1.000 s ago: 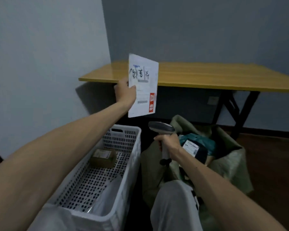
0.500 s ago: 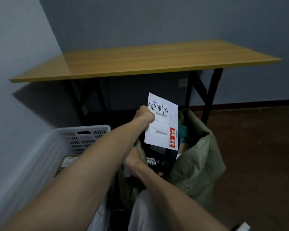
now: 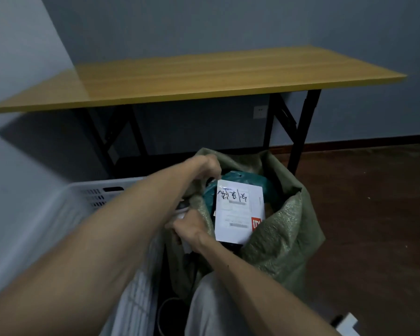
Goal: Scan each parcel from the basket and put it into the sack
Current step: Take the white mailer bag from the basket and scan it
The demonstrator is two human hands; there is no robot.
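A white envelope parcel (image 3: pixel 238 209) with handwriting and a red mark lies face up in the mouth of the green woven sack (image 3: pixel 284 229), on top of a teal parcel (image 3: pixel 243 179) and dark ones. My left hand (image 3: pixel 207 167) hovers with curled fingers just above the envelope's top left corner; whether it still pinches the corner I cannot tell. My right hand (image 3: pixel 187 225) grips the handle of the scanner (image 3: pixel 182 209) at the sack's left rim, and my left forearm hides most of the scanner. The white basket (image 3: pixel 102 192) stands left of the sack, its contents out of view.
A yellow-topped table (image 3: pixel 204 76) on black folding legs (image 3: pixel 298 132) stands behind the sack against the grey wall. Dark wooden floor lies to the right. My grey-trousered knee (image 3: pixel 211 301) is just in front of the sack. A small white object (image 3: pixel 347 323) sits at bottom right.
My left hand carried the envelope from up in front of the table down into the sack's mouth. My right hand lowered the scanner to the sack's left rim. The view turned right.
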